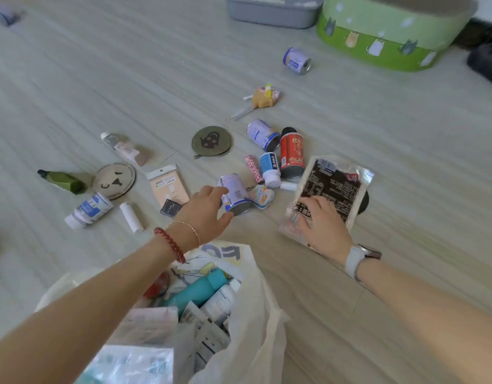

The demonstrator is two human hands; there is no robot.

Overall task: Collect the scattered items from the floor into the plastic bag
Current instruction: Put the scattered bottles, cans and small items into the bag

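Note:
The white plastic bag (255, 309) stands open at the bottom centre, holding a teal bottle, packets and tubes. My left hand (208, 212) reaches past it, its fingers curled around a small lilac can (236, 194) lying on the floor. My right hand (322, 225) presses on the near end of a black-printed clear packet (330, 187) that lies flat. Scattered beyond are a red can (291, 153), another lilac can (261, 134), a white-and-blue bottle (269, 169), a pink patterned tube (253, 169) and a small pastel pouch (262, 196).
To the left lie a white tube (88, 210), a white stick (131, 217), a green bottle (64, 181), two round coasters (114, 180) (211, 141) and a peach card (168, 184). A far lilac can (296, 60), a green cat-print box (388, 37) and a grey bin (272, 11) stand behind.

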